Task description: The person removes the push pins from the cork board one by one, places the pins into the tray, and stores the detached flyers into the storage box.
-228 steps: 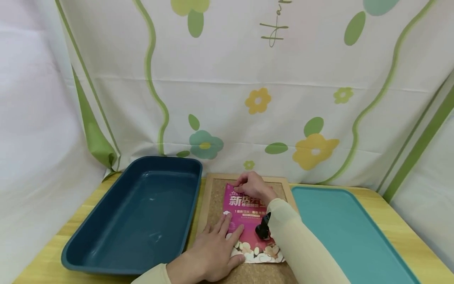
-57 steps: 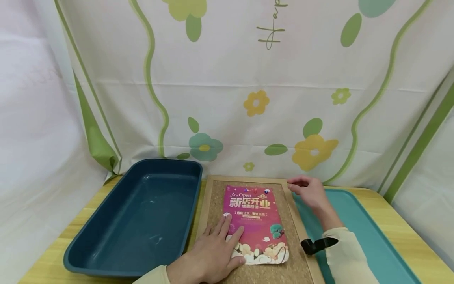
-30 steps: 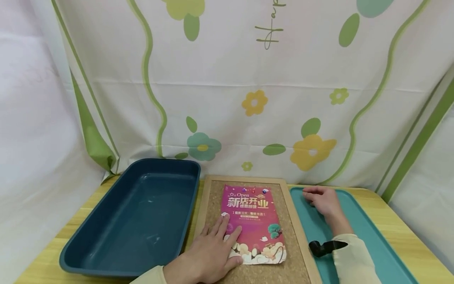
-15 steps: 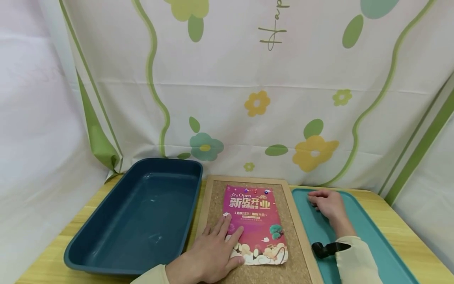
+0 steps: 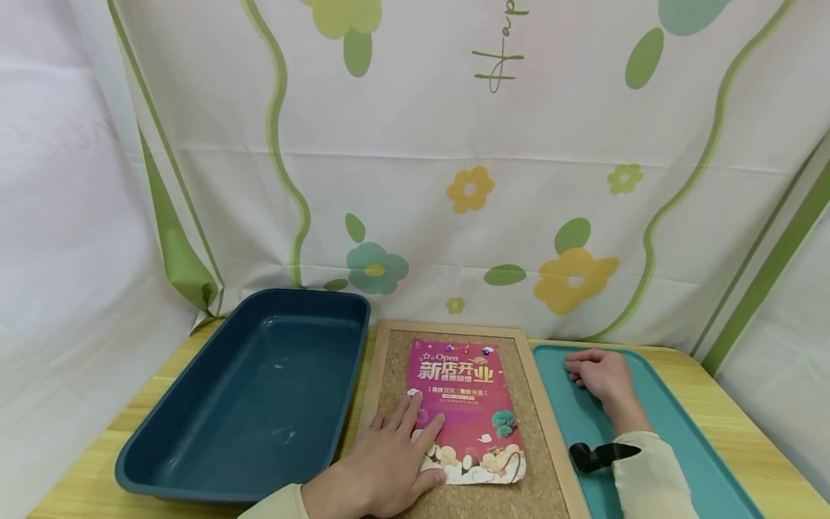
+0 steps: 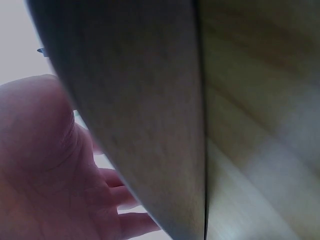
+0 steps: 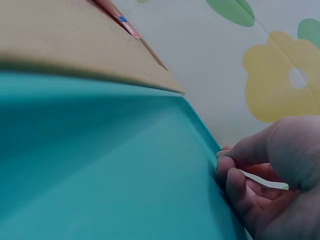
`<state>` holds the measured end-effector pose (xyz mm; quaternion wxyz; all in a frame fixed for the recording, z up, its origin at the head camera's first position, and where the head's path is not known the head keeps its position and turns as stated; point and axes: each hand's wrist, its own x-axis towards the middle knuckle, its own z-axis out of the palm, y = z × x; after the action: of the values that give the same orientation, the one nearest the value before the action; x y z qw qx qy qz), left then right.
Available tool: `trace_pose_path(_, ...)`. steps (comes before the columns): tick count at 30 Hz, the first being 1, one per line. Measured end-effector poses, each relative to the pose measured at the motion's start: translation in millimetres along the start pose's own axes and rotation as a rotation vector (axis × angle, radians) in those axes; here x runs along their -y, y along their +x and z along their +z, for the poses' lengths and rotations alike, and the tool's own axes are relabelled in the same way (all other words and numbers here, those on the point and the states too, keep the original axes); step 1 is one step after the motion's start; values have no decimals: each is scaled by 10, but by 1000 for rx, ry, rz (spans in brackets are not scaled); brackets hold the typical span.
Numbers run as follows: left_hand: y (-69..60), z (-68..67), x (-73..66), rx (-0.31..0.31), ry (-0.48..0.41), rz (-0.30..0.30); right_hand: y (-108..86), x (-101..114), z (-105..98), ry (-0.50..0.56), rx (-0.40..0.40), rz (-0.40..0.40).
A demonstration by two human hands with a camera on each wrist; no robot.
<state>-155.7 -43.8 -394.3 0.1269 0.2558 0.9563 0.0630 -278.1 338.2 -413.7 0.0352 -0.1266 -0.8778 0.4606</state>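
One poster partly under left grip

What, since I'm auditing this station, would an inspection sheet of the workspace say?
Surface: wood-grain table, partly covered.
Job's things: poster on wood-framed cork board; dark-blue basin left, turquoise tray right.
Clutter: nothing seen.
Hands: left hand spread on the poster's lower left; right hand at the turquoise tray, fingers curled; whether it holds anything cannot be told.
Cables: nothing seen.
Surroundings: flower-print cloth behind, white fabric at the sides.
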Motion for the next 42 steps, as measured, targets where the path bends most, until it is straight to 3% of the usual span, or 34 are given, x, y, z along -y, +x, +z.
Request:
trace_pose_path(16, 6, 0, -1, 5, -6, -9, -5, -2, 17, -69, -5, -30)
trace_pose_path(42, -1, 10, 29, 2, -25, 15, -2, -15, 16, -53, 4, -18)
